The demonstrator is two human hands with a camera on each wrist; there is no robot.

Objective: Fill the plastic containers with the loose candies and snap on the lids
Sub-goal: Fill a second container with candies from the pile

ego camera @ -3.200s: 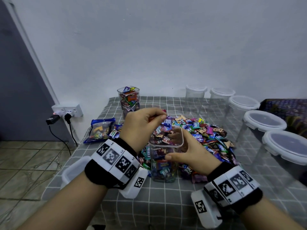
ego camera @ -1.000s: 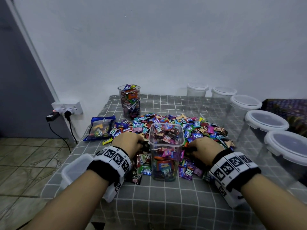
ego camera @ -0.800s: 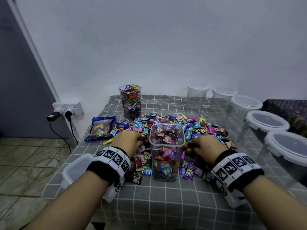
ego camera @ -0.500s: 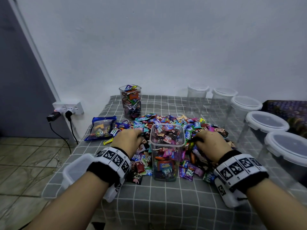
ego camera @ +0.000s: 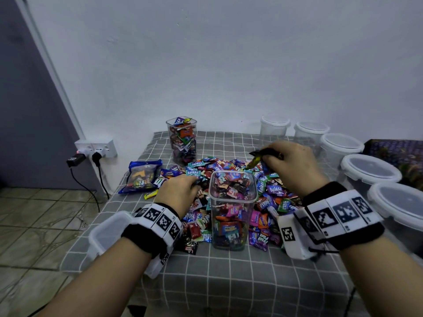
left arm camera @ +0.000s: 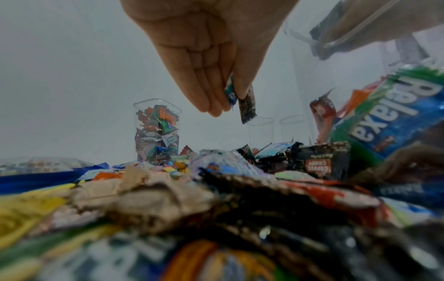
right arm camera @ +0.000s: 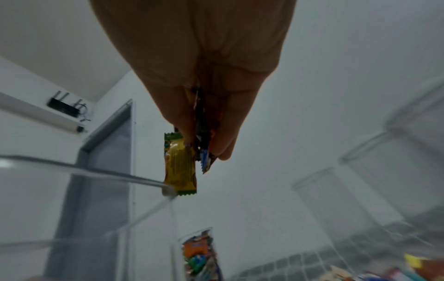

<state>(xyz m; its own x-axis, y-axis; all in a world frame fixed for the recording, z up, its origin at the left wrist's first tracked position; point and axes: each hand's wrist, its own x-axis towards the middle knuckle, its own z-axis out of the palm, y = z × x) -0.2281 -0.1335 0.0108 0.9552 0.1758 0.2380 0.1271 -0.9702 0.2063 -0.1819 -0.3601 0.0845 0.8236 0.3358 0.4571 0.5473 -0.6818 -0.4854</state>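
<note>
Pinching wrapped candies (right arm camera: 180, 167) in my right hand (ego camera: 290, 165) above the nearly full container (ego camera: 231, 209) on the worktop (ego camera: 229, 282); my left hand (ego camera: 177, 193) grips sweets (left arm camera: 245, 102) beside it.

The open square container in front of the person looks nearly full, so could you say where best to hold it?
Grip the open square container by its flat left and right walls, below the rim, from the side: candies are heaped at its open top.

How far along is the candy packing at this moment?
Done: the far square container is full, still lidless. In hand: the near container is almost full; right hand and left hand each pinch candies. Left: the candy pile, round tubs, lids.
</note>
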